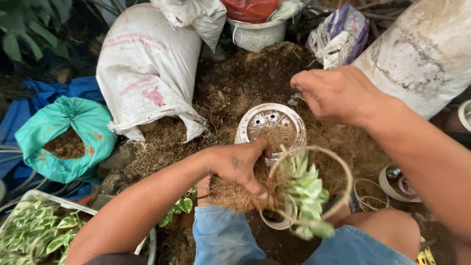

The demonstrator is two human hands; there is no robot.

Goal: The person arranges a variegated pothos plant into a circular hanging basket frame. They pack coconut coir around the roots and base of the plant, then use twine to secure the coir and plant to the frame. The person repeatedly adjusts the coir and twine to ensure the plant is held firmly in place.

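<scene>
Head view: left grip (243, 167) holds coir ball (240, 194).

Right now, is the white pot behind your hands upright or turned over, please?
Turned over: the white pot shows its flat base with drainage holes facing up, resting on the soil.

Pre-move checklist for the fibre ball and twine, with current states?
1. Left hand gripping the coconut-fibre ball: ok, fingers wrapped over it.
2. Plant seated in the fibre ball: ok, green and cream leaves stick out to the right.
3. Twine loop around the plant: ok, it circles the leaves, slack.
4. Right hand pinching the twine end: cannot tell, the fist is closed but the strand in it is not visible.
5. White pot clear of the hands: not ok, it lies on the soil right behind the left hand.
6. Spare twine within reach: ok, coiled by the right knee.
</scene>
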